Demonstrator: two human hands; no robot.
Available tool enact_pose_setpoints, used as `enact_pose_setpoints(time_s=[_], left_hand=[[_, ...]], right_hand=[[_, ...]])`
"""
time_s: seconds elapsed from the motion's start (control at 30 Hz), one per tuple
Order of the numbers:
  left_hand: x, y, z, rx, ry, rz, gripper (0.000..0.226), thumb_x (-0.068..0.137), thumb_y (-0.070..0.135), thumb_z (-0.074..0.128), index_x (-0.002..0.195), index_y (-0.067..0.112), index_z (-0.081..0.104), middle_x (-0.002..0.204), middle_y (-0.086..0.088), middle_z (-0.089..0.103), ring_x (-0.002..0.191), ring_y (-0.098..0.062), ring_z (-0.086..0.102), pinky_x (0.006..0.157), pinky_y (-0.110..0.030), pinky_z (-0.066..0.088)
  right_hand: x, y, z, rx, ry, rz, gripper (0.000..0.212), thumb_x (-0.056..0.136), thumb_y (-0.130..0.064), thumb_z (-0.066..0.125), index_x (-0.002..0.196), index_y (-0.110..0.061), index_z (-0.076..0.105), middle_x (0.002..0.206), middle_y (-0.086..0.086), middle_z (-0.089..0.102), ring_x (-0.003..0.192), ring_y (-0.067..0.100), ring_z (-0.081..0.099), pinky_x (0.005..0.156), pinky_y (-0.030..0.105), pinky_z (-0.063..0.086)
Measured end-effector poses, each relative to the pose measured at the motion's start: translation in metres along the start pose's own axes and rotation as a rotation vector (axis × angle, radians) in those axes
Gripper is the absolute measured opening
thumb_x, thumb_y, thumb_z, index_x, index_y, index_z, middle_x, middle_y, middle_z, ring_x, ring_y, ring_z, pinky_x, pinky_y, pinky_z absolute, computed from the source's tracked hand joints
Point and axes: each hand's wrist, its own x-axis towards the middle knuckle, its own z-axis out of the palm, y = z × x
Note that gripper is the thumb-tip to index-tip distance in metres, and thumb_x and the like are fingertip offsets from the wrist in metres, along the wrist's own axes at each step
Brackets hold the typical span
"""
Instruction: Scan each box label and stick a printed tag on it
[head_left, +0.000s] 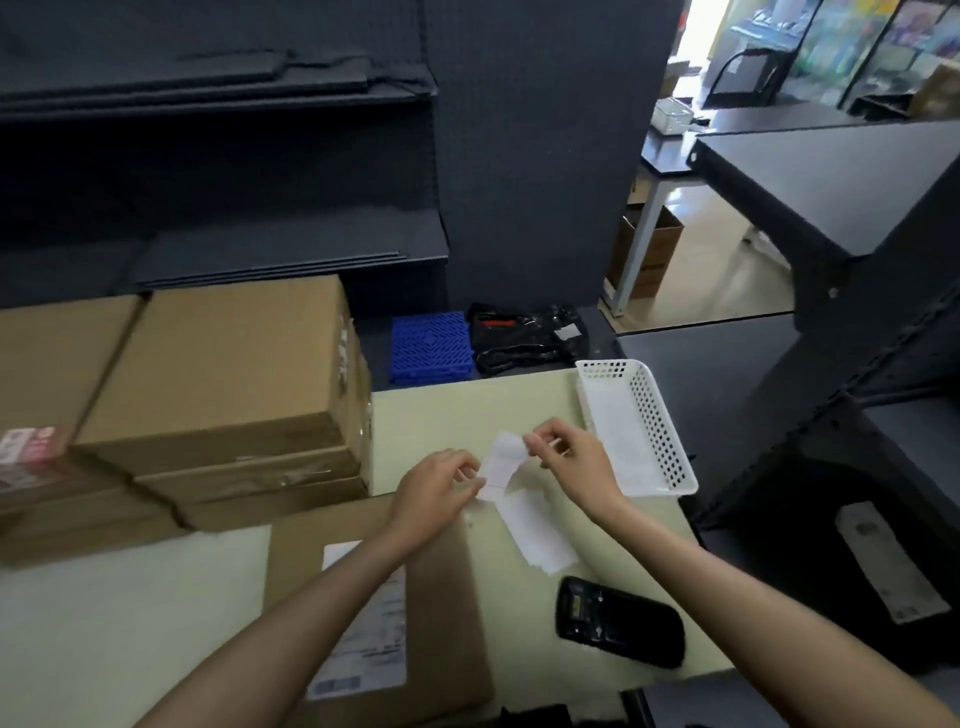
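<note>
Head view: both hands worked a white tag above the table.
The left hand (441, 480) and right hand (563, 457) each pinched the tag (501, 462), held just above the pale table (156, 597), beyond the labelled box (441, 597); a black scanner (618, 621) lay nearby.

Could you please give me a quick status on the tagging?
Both hands, left hand and right hand, pinching tag strip. Box waiting below. Nothing blocking.

The left forearm covers part of the white printed label (363, 639) on the flat brown cardboard box (441, 623), and its print is too blurred to read. The stacked brown cartons (218, 374) are cut by the left edge.
</note>
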Motion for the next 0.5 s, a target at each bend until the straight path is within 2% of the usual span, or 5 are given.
enact_pose_setpoints(time_s=[0.13,0.27,0.37,0.5], left_hand=[[-0.019,-0.022,-0.023,-0.044,0.074,-0.113,0.007,0.087,0.029,0.064,0.083,0.023,0.062,0.083,0.01,0.063,0.076,-0.005,0.055,0.065,-0.023,0.043],[-0.038,-0.043,-0.042,-0.117,0.156,-0.213,0.007,0.085,0.028,0.067,0.081,0.023,0.064,0.079,0.01,0.064,0.074,-0.003,0.057,0.066,-0.022,0.045],[-0.05,-0.057,-0.052,-0.155,0.183,-0.237,0.007,0.085,0.027,0.068,0.082,0.021,0.066,0.079,0.01,0.064,0.074,-0.003,0.057,0.067,-0.023,0.047],[-0.063,-0.071,-0.06,-0.155,0.196,-0.251,0.004,0.086,0.024,0.067,0.084,0.02,0.066,0.078,0.011,0.062,0.072,-0.003,0.054,0.061,-0.013,0.039]], right_hand=[[-0.001,-0.023,0.031,0.054,-0.027,-0.024,0.014,0.09,-0.031,0.062,0.076,-0.029,0.061,0.072,-0.012,0.067,0.064,0.009,0.063,0.067,0.028,0.048],[-0.01,-0.029,0.056,0.019,-0.061,0.006,0.011,0.089,-0.037,0.062,0.08,-0.031,0.063,0.077,-0.013,0.067,0.07,0.008,0.062,0.07,0.03,0.048],[-0.02,-0.031,0.073,-0.05,-0.089,0.038,0.01,0.085,-0.041,0.067,0.08,-0.033,0.064,0.08,-0.018,0.066,0.067,0.004,0.057,0.066,0.027,0.045],[-0.034,-0.035,0.094,-0.109,-0.086,0.089,0.012,0.083,-0.043,0.068,0.079,-0.031,0.065,0.082,-0.021,0.067,0.068,0.003,0.057,0.065,0.027,0.045]])
